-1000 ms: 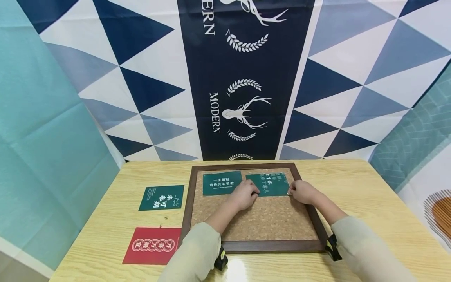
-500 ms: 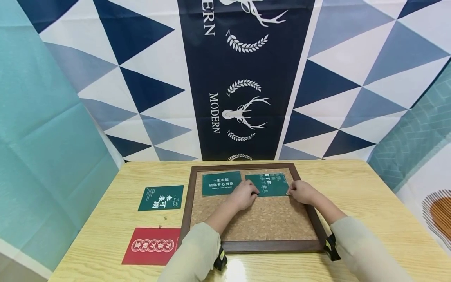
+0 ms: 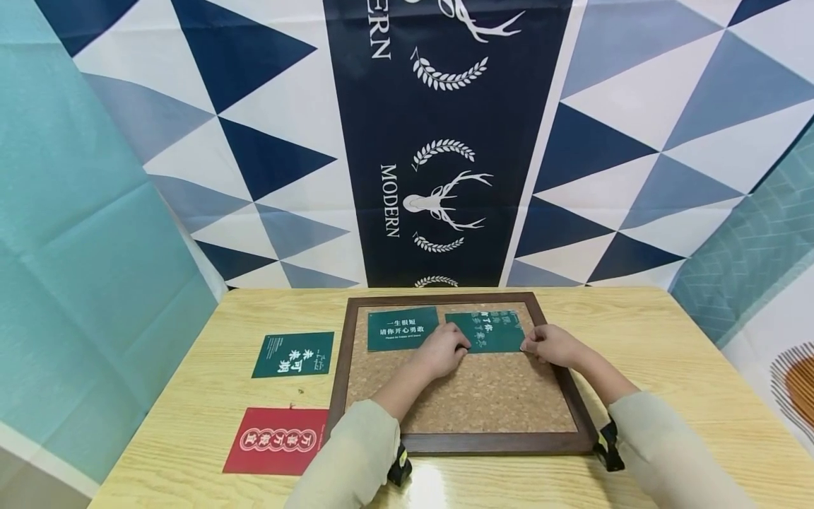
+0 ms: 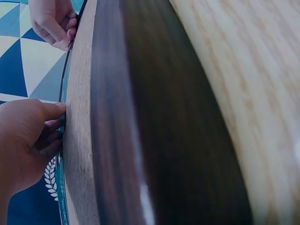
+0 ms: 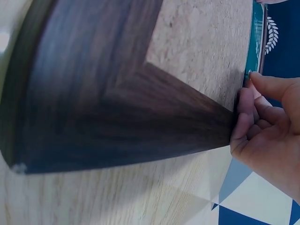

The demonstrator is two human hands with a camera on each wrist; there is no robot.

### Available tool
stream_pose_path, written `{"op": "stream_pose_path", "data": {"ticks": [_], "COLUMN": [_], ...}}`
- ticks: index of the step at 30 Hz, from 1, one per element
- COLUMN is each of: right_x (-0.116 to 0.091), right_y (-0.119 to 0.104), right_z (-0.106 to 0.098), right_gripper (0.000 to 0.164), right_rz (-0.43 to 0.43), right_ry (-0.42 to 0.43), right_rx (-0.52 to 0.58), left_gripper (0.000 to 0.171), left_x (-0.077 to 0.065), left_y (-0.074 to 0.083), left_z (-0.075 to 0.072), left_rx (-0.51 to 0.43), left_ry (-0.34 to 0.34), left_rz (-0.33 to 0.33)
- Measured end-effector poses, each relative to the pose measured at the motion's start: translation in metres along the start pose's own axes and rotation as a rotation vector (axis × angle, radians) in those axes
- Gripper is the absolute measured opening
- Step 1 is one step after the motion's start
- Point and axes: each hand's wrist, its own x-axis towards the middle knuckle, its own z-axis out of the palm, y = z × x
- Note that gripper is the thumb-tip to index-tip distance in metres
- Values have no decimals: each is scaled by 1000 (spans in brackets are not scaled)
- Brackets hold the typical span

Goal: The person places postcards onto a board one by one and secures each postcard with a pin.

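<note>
A green card (image 3: pixel 491 338) with white lettering lies at the upper right of a framed cork board (image 3: pixel 470 396). My left hand (image 3: pixel 443 349) has its thumb and fingertips at the card's lower left corner, fingers bent. At the lower right corner, my right hand (image 3: pixel 550 344) pinches with thumb and forefinger, the other fingers curled under. In the right wrist view, that thumb tip (image 5: pixel 257 77) meets the card's edge; I cannot tell whether a small pin is between the fingertips. Beside it on the board lies a second green card (image 3: pixel 402 328).
Left of the board, another green card (image 3: pixel 294 355) and a red card (image 3: pixel 276 441) lie on the wooden table (image 3: pixel 661 353). The board's dark wooden frame (image 3: pixel 496 444) runs under both forearms. A patterned cloth (image 3: pixel 439 141) hangs behind the table.
The right wrist and forearm have shifted slightly right, while the right fingertips stay at the card's corner. My left hand and the cards keep their places on the board.
</note>
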Motion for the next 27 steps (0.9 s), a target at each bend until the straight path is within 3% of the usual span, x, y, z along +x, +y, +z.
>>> {"op": "stream_pose_path", "data": {"ticks": [16,27], "right_x": [2,3], "right_y": [-3,1], "right_z": [0,-5], "right_gripper": [19,19], "right_rz": [32,29], "right_ry": [24,-22], "right_rx": [-55,45], "left_gripper": [19,19], "left_x": [2,3], "left_y": [-2,-3], "left_z": [1,2], "left_rx": [-9,-15], "left_ry": [4,-3], "left_rz": [-4,0]}}
